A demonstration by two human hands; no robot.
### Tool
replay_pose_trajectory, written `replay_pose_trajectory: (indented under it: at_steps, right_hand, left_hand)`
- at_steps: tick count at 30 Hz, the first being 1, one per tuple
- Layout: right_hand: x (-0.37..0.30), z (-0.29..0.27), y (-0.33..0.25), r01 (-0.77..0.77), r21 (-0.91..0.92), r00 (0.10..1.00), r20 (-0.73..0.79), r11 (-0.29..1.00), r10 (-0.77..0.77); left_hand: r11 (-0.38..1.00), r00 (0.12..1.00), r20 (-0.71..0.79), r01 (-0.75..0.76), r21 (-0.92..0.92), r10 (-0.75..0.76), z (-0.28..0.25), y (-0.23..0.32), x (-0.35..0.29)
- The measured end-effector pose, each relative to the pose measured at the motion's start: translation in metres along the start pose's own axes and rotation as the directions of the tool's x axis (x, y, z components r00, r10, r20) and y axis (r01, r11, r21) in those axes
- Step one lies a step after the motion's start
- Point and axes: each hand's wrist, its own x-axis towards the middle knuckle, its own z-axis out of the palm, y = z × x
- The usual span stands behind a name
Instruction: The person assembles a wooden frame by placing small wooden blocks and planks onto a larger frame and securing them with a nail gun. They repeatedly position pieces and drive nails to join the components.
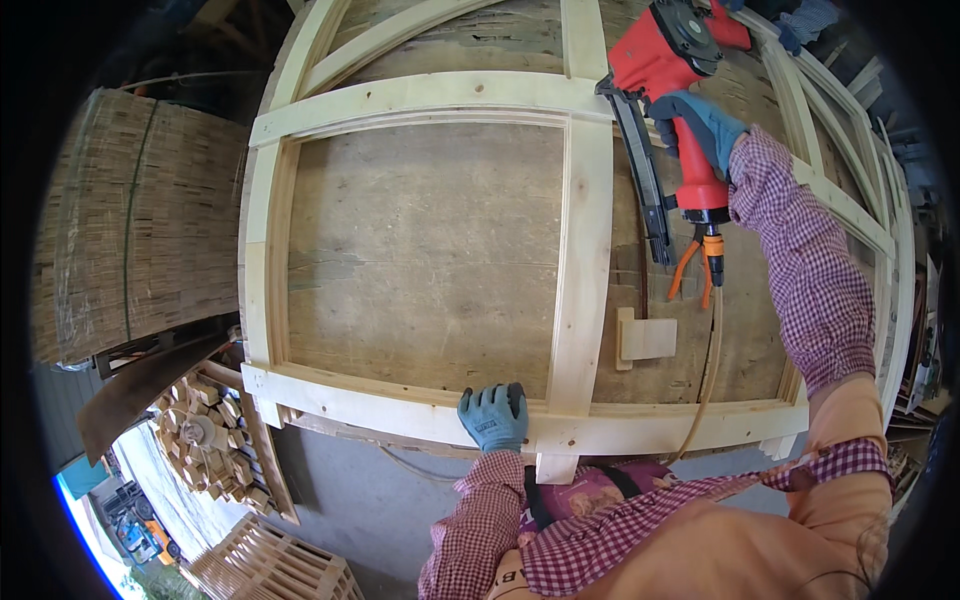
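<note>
My right hand (706, 126), in a blue work glove, is wrapped round the handle of a red and black nail gun (655, 60). The gun is over the right part of a pale wooden frame (585, 270), its long dark magazine angled down toward me. A yellow air hose (713, 350) hangs from the orange coupling at the handle's end. Also gloved in blue, my left hand (492, 418) grips the frame's near rail (360, 400), with its fingers bent over the board. Whether the gun's nose touches wood cannot be made out.
Plywood sheeting (430, 250) lies under the frame. A small wooden block (652, 338) and orange-handled pliers (685, 270) are near the hose. To the left stand a wrapped timber stack (140, 220) and bundled offcuts (205, 440). Another person's gloved hand (788, 40) shows at the far right.
</note>
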Motion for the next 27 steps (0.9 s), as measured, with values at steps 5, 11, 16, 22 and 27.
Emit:
replay_pose_trajectory:
  at_steps: [5, 11, 16, 22, 27]
  right_hand:
    - [0.002, -0.008, 0.007, -0.085, -0.058, 0.996, 0.012, 0.995, 0.086]
    - [0.003, -0.004, 0.008, -0.059, -0.026, 0.998, -0.017, 0.998, 0.058]
    - [0.017, 0.0, 0.011, 0.0, 0.001, 1.0, -0.014, 1.0, 0.0]
    - [0.007, 0.005, 0.014, -0.052, -0.083, 0.998, 0.016, 0.995, 0.054]
    - [-0.023, 0.023, 0.023, 0.021, 0.032, 0.999, -0.047, 0.999, -0.02]
  left_hand:
    - [1.0, 1.0, -0.013, 0.002, -0.011, -0.002, 0.001, 0.0, 0.001]
    - [1.0, 1.0, -0.007, 0.004, -0.012, -0.004, 0.003, -0.001, 0.0]
    - [0.999, 1.0, -0.025, -0.016, -0.03, 0.015, 0.002, 0.001, -0.001]
    - [1.0, 1.0, 0.006, -0.002, -0.029, 0.002, 0.003, 0.0, -0.003]
    - [1.0, 0.999, 0.04, 0.021, -0.002, -0.021, 0.001, -0.004, -0.006]
